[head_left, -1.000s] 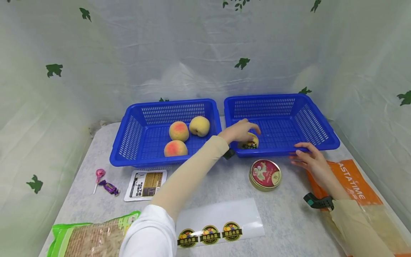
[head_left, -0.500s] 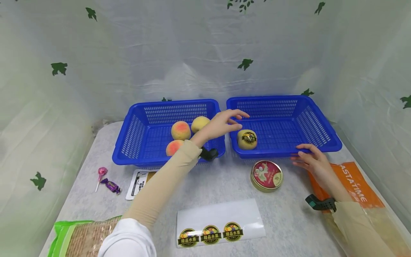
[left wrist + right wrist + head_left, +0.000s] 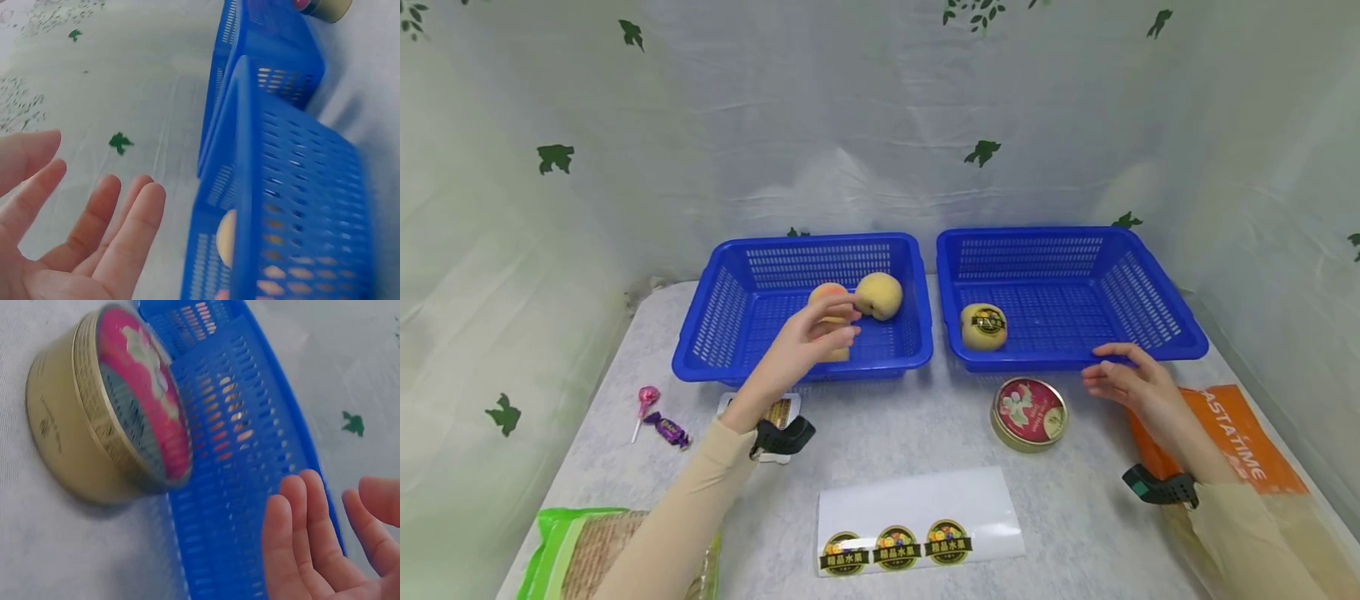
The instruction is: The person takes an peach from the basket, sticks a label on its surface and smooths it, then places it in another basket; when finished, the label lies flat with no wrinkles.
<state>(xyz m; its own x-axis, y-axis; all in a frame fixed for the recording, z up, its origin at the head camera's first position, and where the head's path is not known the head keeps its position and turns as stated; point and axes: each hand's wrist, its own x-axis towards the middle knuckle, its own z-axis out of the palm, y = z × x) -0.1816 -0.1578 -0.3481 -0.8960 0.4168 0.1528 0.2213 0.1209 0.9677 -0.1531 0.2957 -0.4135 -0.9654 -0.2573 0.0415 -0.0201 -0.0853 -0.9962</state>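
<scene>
My left hand (image 3: 808, 337) hovers over the front of the left blue basket (image 3: 711, 312), fingers loosely bent around nothing. Behind it, partly covered, are peaches with red blush (image 3: 830, 292); a yellow peach (image 3: 880, 296) lies beside them in full view. In the right blue basket (image 3: 1165, 325), a peach with a black and gold round sticker (image 3: 983, 327) sits in the front left corner. My right hand (image 3: 1138, 387) is at that basket's front rim, fingers relaxed and holding nothing; whether it touches the rim I cannot tell. In the right wrist view its fingers (image 3: 284, 531) stand in front of the basket wall.
A red-lidded round tin (image 3: 1030, 412) stands before the right basket. A sheet with three stickers (image 3: 917, 525) lies in front. Around the edges are an orange pasta bag (image 3: 1232, 433), a green-edged bag (image 3: 587, 550), a lollipop (image 3: 646, 400), a purple candy (image 3: 672, 431) and a white packet (image 3: 782, 410).
My left hand has let go of the stickered peach in the right basket and moved left to the left basket. The right hand stays by the rim.
</scene>
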